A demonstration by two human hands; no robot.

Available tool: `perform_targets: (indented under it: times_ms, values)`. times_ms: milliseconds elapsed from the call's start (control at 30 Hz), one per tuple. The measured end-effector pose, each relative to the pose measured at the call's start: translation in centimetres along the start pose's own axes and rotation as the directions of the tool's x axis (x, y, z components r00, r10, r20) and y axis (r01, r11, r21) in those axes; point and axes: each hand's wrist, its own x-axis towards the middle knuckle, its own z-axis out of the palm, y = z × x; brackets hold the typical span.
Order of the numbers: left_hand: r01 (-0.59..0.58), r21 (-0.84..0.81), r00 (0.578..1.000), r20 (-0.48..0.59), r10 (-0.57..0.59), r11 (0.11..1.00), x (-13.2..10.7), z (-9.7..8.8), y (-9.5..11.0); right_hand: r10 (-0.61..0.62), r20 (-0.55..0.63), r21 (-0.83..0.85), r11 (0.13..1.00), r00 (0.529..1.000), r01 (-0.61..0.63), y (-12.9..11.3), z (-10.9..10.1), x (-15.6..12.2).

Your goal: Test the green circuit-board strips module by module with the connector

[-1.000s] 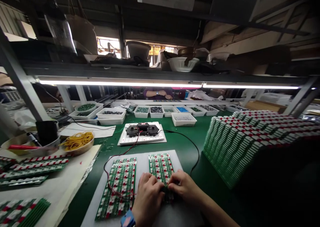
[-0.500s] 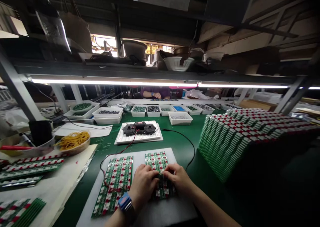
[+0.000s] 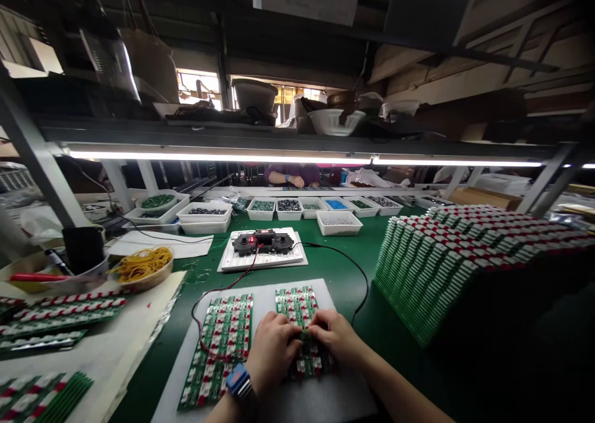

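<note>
My left hand (image 3: 274, 351), with a blue-banded watch (image 3: 238, 381) on the wrist, rests over the right-hand circuit board panel (image 3: 296, 300), its fingers bent and closed together. My right hand (image 3: 335, 336) pinches thumb against fingers at the same panel, close to the left fingertips. Whatever lies in either pinch is too small or hidden to name. A second circuit board panel (image 3: 225, 324), with white and red parts in rows, lies left of my hands, and a red wire crosses it. Both panels lie on a pale mat (image 3: 186, 348).
Ahead, a black twin-dial device (image 3: 264, 243) with wires sits on a white tray. Behind it stand white bins of small parts (image 3: 289, 207). Stacked boards (image 3: 418, 274) rise at right. At left are rubber bands (image 3: 144, 265) and more boards (image 3: 60, 311). A person's hand (image 3: 297, 181) shows across the bench.
Red light now glows on the left part of the black device. The view has shifted slightly; both hands remain at the same panel with barely any movement.
</note>
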Motion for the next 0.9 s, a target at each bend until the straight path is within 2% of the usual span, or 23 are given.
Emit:
perform_targets:
  times_ms: [367, 600, 900]
  values:
    - [0.019, -0.022, 1.0, -0.023, -0.019, 1.0, -0.4, 0.4, 0.1, 0.098, 0.097, -0.119, 0.989, 0.99, -0.086, -0.5, 0.1, 1.8]
    - [0.034, -0.025, 0.999, 0.0, -0.034, 0.999, -0.1, 0.8, -0.2, 0.017, 0.066, -0.085, 0.996, 0.998, -0.012, 0.5, 0.1, 1.6]
    - [0.038, -0.037, 0.999, -0.014, -0.039, 0.999, -0.2, 0.9, -0.3, -0.051, 0.11, -0.068, 0.996, 0.993, 0.059, 0.2, -0.7, 1.0]
